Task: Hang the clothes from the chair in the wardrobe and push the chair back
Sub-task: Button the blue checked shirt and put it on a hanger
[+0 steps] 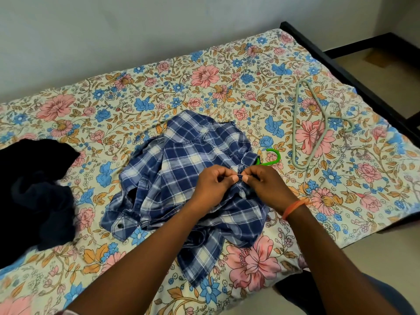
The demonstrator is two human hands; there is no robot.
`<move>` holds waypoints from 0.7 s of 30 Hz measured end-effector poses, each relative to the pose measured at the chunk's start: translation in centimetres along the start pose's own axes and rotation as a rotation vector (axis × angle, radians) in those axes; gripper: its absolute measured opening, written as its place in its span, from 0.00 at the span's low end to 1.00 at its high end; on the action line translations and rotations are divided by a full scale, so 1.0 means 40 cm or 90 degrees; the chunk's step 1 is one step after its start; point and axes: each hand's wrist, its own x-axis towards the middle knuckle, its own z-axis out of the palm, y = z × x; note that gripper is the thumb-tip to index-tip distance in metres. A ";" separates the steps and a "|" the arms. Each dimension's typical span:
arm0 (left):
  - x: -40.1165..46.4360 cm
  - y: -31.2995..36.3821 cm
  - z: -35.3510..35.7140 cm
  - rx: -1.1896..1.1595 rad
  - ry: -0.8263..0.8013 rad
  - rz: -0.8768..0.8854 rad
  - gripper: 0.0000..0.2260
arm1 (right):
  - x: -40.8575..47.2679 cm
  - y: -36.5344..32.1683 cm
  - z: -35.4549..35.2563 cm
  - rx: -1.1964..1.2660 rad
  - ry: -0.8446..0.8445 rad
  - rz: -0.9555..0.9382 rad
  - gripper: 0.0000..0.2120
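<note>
At frame centre, on the floral bedsheet [204, 71], the blue-and-white checked cotton shirt [193, 160] is pinched at its collar by left hand [212, 186] and right hand [264, 184]; buttoning over the green plastic hanger [271, 158] is judged under way; lifting toward the wardrobe follows.

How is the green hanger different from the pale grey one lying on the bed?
The green hanger is bright and mostly hidden inside the plaid shirt, only its hook showing; the grey hanger is pale and lies fully in view. The green one carries a garment; the grey one is bare, apart to the right. Both lie on the floral bedsheet.
</note>
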 end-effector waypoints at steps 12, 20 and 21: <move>-0.060 0.016 0.026 0.206 0.163 0.126 0.06 | 0.001 0.002 0.011 0.008 0.052 0.078 0.11; -0.051 0.051 0.042 0.126 0.172 0.033 0.07 | -0.003 -0.026 0.054 -0.070 0.145 0.044 0.07; -0.049 0.052 0.042 0.145 0.173 0.037 0.08 | -0.002 -0.027 0.055 -0.074 0.157 0.043 0.08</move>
